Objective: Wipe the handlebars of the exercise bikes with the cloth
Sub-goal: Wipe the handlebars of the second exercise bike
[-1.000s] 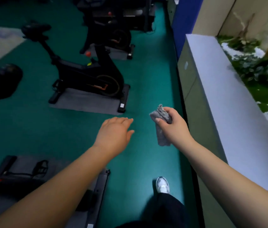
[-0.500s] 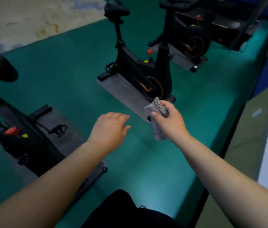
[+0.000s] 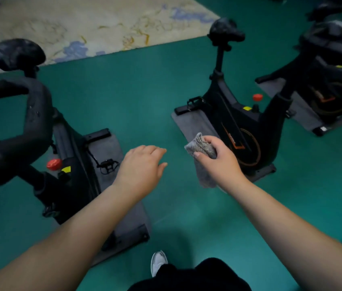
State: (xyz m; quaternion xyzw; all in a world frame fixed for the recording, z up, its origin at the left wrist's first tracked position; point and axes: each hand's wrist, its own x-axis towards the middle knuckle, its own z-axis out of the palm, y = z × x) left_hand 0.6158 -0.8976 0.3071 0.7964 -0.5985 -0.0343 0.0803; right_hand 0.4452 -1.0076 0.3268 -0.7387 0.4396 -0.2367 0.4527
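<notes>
My right hand (image 3: 218, 162) grips a crumpled grey cloth (image 3: 202, 156) that hangs below the fist, out over the green floor. My left hand (image 3: 142, 166) is empty, palm down, fingers loosely spread, just left of the cloth. The nearest black exercise bike (image 3: 69, 156) stands at the left; its thick curved handlebar (image 3: 33, 114) rises close to the camera, well left of both hands. A second bike (image 3: 235, 120) stands beyond my right hand, its handlebar out of sight. A third bike (image 3: 331, 80) is at the far right.
Each bike rests on a grey mat (image 3: 189, 122). A pale patterned rug (image 3: 86, 26) covers the far floor. Green floor (image 3: 140, 91) runs between the bikes. My white shoe (image 3: 158, 261) and a dark trouser leg show at the bottom edge.
The view has swung left, away from the wall ledge, bringing the near bike's handlebar into sight at the left. Both hands keep the same pose, with the cloth still in the right one.
</notes>
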